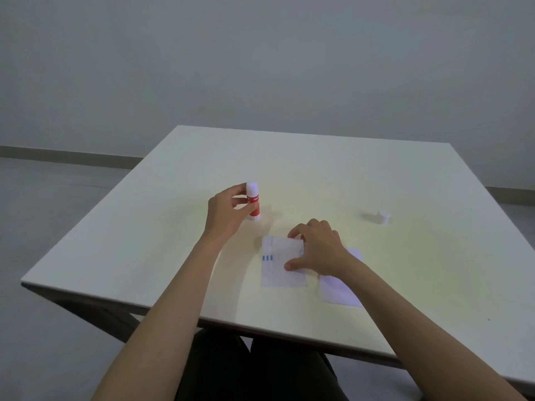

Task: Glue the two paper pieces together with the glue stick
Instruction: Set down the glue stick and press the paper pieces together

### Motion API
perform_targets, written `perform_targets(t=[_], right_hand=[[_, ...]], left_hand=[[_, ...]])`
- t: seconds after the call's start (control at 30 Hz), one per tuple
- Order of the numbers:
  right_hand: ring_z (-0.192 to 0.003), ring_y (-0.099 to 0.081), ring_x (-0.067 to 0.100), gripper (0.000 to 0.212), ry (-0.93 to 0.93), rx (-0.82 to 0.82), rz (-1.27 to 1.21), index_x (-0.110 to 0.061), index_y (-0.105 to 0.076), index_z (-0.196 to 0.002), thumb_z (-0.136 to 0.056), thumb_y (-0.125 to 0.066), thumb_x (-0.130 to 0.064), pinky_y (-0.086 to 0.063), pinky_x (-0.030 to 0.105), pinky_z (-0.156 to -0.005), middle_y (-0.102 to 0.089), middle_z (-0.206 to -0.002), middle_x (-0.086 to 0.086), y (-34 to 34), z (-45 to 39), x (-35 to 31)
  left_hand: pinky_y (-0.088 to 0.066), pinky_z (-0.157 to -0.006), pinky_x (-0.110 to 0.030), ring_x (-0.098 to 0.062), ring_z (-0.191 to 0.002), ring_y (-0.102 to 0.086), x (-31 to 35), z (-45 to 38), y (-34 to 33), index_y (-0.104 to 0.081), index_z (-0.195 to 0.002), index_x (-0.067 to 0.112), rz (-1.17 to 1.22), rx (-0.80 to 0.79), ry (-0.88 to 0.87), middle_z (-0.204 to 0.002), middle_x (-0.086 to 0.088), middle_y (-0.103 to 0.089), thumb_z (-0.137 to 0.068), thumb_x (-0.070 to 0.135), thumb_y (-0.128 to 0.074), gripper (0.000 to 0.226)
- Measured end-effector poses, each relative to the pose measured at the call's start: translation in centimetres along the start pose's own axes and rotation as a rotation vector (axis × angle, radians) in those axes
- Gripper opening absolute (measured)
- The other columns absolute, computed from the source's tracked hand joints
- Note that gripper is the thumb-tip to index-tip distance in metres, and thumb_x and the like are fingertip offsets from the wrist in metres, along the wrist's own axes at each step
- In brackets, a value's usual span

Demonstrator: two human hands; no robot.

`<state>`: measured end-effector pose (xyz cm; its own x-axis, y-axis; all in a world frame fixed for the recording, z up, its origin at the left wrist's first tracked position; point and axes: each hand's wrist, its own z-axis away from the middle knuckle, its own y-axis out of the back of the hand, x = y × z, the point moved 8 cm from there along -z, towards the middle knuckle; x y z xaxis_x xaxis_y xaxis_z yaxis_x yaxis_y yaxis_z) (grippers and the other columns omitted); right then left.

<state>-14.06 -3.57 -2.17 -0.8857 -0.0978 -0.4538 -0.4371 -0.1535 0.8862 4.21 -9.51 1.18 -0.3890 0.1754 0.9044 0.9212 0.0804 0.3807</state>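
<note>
- The glue stick (pixel 253 201) is a small red cylinder with white ends, standing upright on the table (pixel 318 175)
- The left hand (pixel 227 211) has its fingers curled round the stick's barrel
- The printed paper piece (pixel 279 261), thin and rectangular with faint blue marks, lies flat near the front edge
- The right hand (pixel 318 250) rests on it, fingers spread and pressing down, gripping nothing
- A plain pale paper piece (pixel 341 287) lies just beside it, partly under the right wrist
- A small white cap (pixel 383 217) sits well apart to the right
- The tabletop is smooth, matt and off-white; bare grey wall and floor lie behind
</note>
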Motion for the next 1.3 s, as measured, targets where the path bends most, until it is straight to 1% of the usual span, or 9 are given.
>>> perform_targets(t=[0.07, 0.13, 0.27, 0.43, 0.63, 0.73, 0.87, 1.2, 1.3], right_hand=[[-0.096, -0.035, 0.018, 0.058, 0.002, 0.010, -0.009, -0.026, -0.054, -0.112, -0.062, -0.077, -0.045, -0.027, 0.028, -0.079, -0.039, -0.094, -0.005, 0.0, 0.0, 0.0], [-0.093, -0.033, 0.016, 0.059, 0.008, 0.025, -0.021, -0.027, -0.053, -0.112, -0.062, -0.078, -0.044, -0.027, 0.028, -0.079, -0.039, -0.095, -0.005, 0.0, 0.1, 0.1], [-0.092, -0.031, 0.014, 0.060, 0.027, 0.056, -0.035, -0.028, -0.052, -0.114, -0.062, -0.078, -0.044, -0.026, 0.028, -0.078, -0.039, -0.096, -0.006, 0.0, 0.4, 0.2], [-0.093, -0.033, 0.014, 0.060, 0.018, 0.069, -0.050, -0.029, -0.052, -0.115, -0.063, -0.077, -0.044, -0.026, 0.028, -0.077, -0.040, -0.095, -0.007, 0.3, 0.5, 0.1], [-0.112, -0.041, 0.022, 0.072, 0.007, 0.012, -0.100, -0.029, -0.044, -0.129, -0.066, -0.077, -0.041, -0.029, 0.030, -0.085, -0.048, -0.115, 0.001, 1.0, 1.5, -0.4], [-0.109, -0.048, 0.020, 0.063, -0.003, 0.153, -0.213, -0.024, -0.049, -0.127, -0.071, -0.076, -0.036, -0.037, 0.034, -0.094, -0.051, -0.119, 0.004, 3.6, 2.6, -0.7], [-0.068, -0.052, 0.010, 0.013, -0.017, 0.355, -0.361, -0.015, -0.068, -0.083, -0.078, -0.069, -0.027, -0.043, 0.027, -0.067, -0.063, -0.079, -0.003, 6.6, 4.0, -1.8], [-0.056, -0.058, 0.014, 0.011, -0.143, 0.293, -0.572, -0.010, -0.073, -0.071, -0.078, -0.068, -0.017, -0.046, 0.023, -0.055, -0.072, -0.071, 0.006, 7.9, 5.9, 1.0], [-0.044, -0.056, 0.001, 0.009, -0.154, 0.303, -0.604, -0.006, -0.073, -0.071, -0.077, -0.067, -0.010, -0.037, 0.007, -0.040, -0.067, -0.060, 0.001, 8.8, 6.1, 2.4]], left_hand=[[-0.042, -0.071, -0.004, -0.003, -0.096, -0.064, -0.2, 0.1, 0.0, -0.056, -0.125, 0.029, 0.004, -0.017, 0.013, -0.114, 0.011, -0.062, -0.076, 0.015, -0.075, 0.054], [-0.043, -0.080, -0.014, -0.002, -0.101, -0.055, 0.4, 0.9, 0.9, -0.045, -0.135, 0.025, -0.067, 0.089, -0.037, -0.125, 0.009, -0.048, -0.073, 0.018, -0.079, 0.071], [-0.041, -0.066, -0.024, -0.007, -0.074, -0.056, 0.3, 6.0, 2.3, -0.056, -0.099, 0.027, -0.101, 0.361, -0.082, -0.094, 0.008, -0.054, -0.077, 0.031, -0.070, 0.026], [-0.047, -0.074, -0.033, -0.014, -0.078, -0.058, -1.1, 8.8, -1.0, -0.067, -0.078, 0.024, -0.430, 0.048, -0.035, -0.079, 0.013, -0.060, -0.077, 0.038, -0.068, 0.015], [-0.046, -0.066, -0.021, -0.007, -0.069, -0.062, 0.1, 8.3, -2.1, -0.063, -0.067, 0.025, -0.323, -0.010, 0.033, -0.074, 0.011, -0.065, -0.076, 0.024, -0.073, 0.013], [-0.043, -0.060, -0.015, -0.003, -0.062, -0.063, 1.0, 8.2, -2.2, -0.066, -0.066, 0.025, -0.252, -0.017, 0.060, -0.069, 0.013, -0.067, -0.076, 0.024, -0.073, 0.013], [-0.046, -0.060, -0.016, -0.008, -0.060, -0.067, 3.3, 8.3, -2.9, -0.064, -0.062, 0.030, -0.209, -0.028, 0.042, -0.064, 0.016, -0.067, -0.076, 0.020, -0.073, 0.019], [-0.047, -0.065, -0.018, -0.004, -0.074, -0.064, 8.2, 10.3, -6.9, -0.075, -0.087, 0.022, -0.190, -0.047, -0.182, -0.079, 0.008, -0.070, -0.081, 0.036, -0.069, 0.017], [-0.051, -0.068, -0.026, -0.009, -0.077, -0.064, 9.4, 10.4, -7.3, -0.076, -0.095, 0.023, -0.205, -0.048, -0.276, -0.084, 0.006, -0.071, -0.085, 0.033, -0.065, 0.017]])
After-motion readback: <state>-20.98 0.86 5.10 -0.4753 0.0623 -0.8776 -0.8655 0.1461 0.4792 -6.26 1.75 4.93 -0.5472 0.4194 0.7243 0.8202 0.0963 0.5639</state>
